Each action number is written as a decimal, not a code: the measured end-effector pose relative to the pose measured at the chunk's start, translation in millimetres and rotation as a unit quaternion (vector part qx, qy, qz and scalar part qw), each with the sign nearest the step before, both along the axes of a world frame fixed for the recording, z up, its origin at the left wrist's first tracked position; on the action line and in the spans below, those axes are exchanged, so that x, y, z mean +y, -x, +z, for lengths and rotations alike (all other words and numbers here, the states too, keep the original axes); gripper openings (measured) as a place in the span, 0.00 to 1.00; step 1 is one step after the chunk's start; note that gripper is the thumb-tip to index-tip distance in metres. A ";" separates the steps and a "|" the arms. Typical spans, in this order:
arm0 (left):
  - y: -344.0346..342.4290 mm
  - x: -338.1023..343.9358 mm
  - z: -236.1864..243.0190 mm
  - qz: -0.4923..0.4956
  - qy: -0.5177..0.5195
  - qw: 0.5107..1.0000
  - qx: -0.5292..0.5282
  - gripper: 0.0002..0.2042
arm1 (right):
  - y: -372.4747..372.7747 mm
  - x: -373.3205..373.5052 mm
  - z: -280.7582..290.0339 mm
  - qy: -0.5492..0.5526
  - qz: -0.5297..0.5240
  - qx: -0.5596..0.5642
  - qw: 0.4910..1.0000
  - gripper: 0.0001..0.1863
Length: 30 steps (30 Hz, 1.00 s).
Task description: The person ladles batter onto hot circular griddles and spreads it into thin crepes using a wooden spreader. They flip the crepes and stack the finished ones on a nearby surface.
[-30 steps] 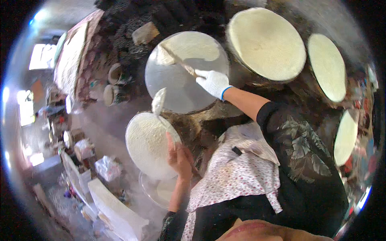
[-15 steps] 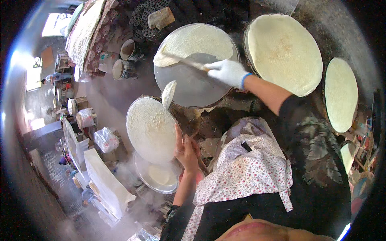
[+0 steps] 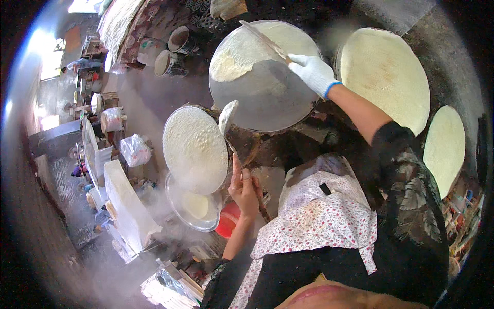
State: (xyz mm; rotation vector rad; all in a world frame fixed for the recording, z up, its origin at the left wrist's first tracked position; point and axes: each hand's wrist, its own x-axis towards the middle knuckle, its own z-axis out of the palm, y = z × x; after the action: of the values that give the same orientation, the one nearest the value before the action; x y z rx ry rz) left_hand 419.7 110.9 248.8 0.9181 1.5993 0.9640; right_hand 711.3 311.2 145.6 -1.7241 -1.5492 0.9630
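Observation:
My right hand (image 3: 311, 72), in a white knit glove with a blue cuff, is closed round the handle of a flat wooden spreader (image 3: 263, 40). The spreader's blade lies across pale batter (image 3: 231, 64) on the far half of a round griddle (image 3: 262, 103); the griddle's near half is bare grey metal. My bare left hand (image 3: 244, 193) grips the long handle of a batter-coated ladle (image 3: 228, 117). The ladle's bowl hangs by the griddle's near left edge. Left of that hand, a bubbly round crepe (image 3: 193, 149) covers another griddle.
Steam drifts over a clear bowl (image 3: 170, 203) of batter and a red bucket (image 3: 228, 220). Two large crepes, one here (image 3: 386, 77) and one farther right (image 3: 445, 149), lie to my right. Two buckets (image 3: 167, 63) stand far left, and a pale block (image 3: 228, 7) sits beyond the griddle.
My right hand has swung the spreader from the batter's left edge to the far side, its blade tip now pointing away. My left hand still has the ladle. The whole view has shifted somewhat.

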 end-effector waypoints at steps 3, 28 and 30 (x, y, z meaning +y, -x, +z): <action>-2.9 0.2 -0.3 0.005 0.002 1.000 0.005 0.28 | 4.4 1.0 3.7 -0.004 0.178 -0.025 0.984 0.25; 48.3 149.7 -41.7 0.033 -0.133 0.985 0.108 0.25 | 26.5 26.9 22.1 -0.049 0.308 -0.130 0.941 0.21; 50.6 161.4 -52.5 0.037 -0.090 0.990 0.104 0.24 | 15.9 9.7 22.0 0.027 0.325 -0.193 0.926 0.21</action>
State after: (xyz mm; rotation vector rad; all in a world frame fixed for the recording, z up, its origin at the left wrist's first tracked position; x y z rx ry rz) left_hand 369.1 272.3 196.2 1.1210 1.7503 1.1083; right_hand 695.4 320.9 167.6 -1.5106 -2.4695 1.0081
